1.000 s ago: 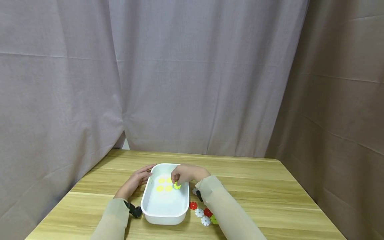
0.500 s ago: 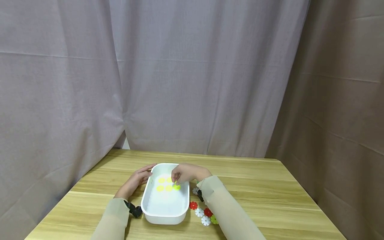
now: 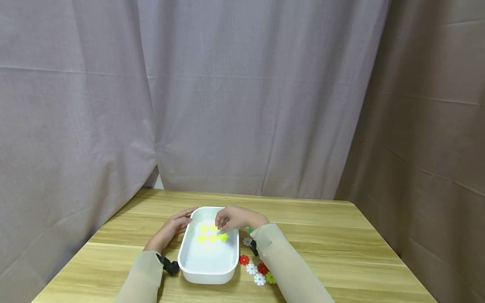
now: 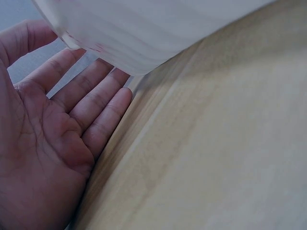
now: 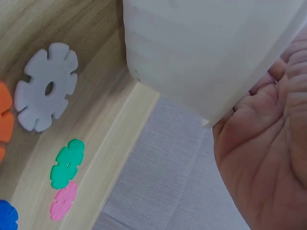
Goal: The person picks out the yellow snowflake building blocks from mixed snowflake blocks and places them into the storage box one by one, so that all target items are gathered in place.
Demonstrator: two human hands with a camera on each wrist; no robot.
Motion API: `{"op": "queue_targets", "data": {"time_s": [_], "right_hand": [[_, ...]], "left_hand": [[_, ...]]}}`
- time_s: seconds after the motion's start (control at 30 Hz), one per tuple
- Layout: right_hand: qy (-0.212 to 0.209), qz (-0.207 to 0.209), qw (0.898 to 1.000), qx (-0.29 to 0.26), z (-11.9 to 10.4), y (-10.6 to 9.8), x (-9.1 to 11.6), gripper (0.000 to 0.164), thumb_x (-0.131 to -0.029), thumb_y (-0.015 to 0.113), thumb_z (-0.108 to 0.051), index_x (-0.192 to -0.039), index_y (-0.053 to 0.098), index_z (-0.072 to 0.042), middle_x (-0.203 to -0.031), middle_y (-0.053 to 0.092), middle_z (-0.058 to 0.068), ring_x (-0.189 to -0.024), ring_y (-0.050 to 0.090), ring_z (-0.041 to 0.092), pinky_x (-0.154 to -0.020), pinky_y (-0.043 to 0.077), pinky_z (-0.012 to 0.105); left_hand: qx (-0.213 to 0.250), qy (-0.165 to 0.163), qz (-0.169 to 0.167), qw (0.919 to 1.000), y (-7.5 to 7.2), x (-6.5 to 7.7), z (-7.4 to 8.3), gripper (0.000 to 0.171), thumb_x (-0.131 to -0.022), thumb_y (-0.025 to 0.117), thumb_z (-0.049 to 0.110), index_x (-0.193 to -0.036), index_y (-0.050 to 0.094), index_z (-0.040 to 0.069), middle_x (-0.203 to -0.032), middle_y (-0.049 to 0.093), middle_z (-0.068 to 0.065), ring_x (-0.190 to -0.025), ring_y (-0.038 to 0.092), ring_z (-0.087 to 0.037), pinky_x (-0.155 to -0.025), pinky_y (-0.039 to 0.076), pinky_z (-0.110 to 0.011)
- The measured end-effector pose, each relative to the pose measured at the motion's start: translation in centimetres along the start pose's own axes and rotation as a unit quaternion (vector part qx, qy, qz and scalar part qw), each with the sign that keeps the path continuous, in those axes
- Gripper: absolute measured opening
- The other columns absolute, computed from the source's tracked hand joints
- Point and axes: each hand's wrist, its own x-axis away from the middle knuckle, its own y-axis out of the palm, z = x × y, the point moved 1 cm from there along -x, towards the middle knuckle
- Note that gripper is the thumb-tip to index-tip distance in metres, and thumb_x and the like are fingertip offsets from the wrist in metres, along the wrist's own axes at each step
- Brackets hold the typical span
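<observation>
A white tray (image 3: 207, 261) stands lengthwise on the wooden table, with several yellow notched discs lying in rows on its floor. My left hand (image 3: 172, 229) rests along the tray's far left side, its straight fingers (image 4: 91, 98) against the outer wall in the left wrist view. My right hand (image 3: 235, 219) reaches over the right rim, fingers loosely bent and pointing down just above the nearest yellow disc (image 3: 223, 237). That disc lies at the right end of the nearer row. In the right wrist view the tray wall hides the right fingertips.
Right of the tray lie red discs (image 3: 244, 260), white discs (image 3: 259, 279) and a yellow-green disc (image 3: 270, 277), partly beside the right sleeve. The right wrist view also shows a green disc (image 5: 67, 164), a pink disc (image 5: 63, 201) and a blue disc (image 5: 8, 215). Grey curtains hang behind the table.
The yellow disc that my right fingers held tilted has gone down flat into the nearer row. The right fingers have lifted slightly off it. My left hand and the tray stay put.
</observation>
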Motion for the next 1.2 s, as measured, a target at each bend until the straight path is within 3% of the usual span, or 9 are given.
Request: {"op": "queue_targets", "data": {"time_s": [0.33,0.53,0.9,1.2], "right_hand": [[-0.007,0.007,1.000,-0.015,-0.1,-0.3,0.1,0.033,-0.084,0.083,-0.031,-0.104,0.074,-0.006,-0.088,0.071,-0.012,-0.084,0.066,0.005,-0.075,0.056,0.022],[-0.026,0.009,1.000,-0.014,-0.2,-0.5,0.0,0.037,-0.084,0.083,-0.032,-0.105,0.073,-0.004,-0.087,0.071,-0.012,-0.083,0.067,0.005,-0.073,0.057,0.022],[-0.022,0.028,0.999,-0.039,-0.5,-1.0,0.8,0.041,-0.081,0.085,-0.036,-0.108,0.073,-0.008,-0.093,0.071,-0.011,-0.090,0.066,0.006,-0.079,0.056,0.024],[-0.048,0.060,0.996,-0.045,-0.2,-1.3,1.9,0.035,-0.087,0.080,-0.036,-0.108,0.072,-0.009,-0.097,0.070,-0.011,-0.094,0.066,0.005,-0.083,0.055,0.024]], "left_hand": [[0.000,-0.010,0.005,0.9999,0.0,0.1,0.0,0.052,-0.098,0.057,0.022,-0.149,0.051,0.021,-0.151,0.049,-0.008,-0.133,0.051,-0.022,-0.107,0.045,-0.034],[-0.004,0.002,-0.002,1.0000,0.0,0.0,0.0,0.052,-0.099,0.055,0.020,-0.150,0.050,0.019,-0.150,0.050,-0.010,-0.132,0.052,-0.024,-0.104,0.047,-0.033],[0.000,0.004,-0.006,1.0000,-0.1,0.0,0.0,0.053,-0.099,0.056,0.022,-0.151,0.049,0.018,-0.150,0.050,-0.011,-0.131,0.053,-0.024,-0.103,0.048,-0.032],[-0.004,0.002,-0.002,1.0000,0.0,0.0,0.0,0.053,-0.099,0.056,0.021,-0.151,0.049,0.018,-0.150,0.050,-0.010,-0.129,0.055,-0.022,-0.103,0.048,-0.033]]}}
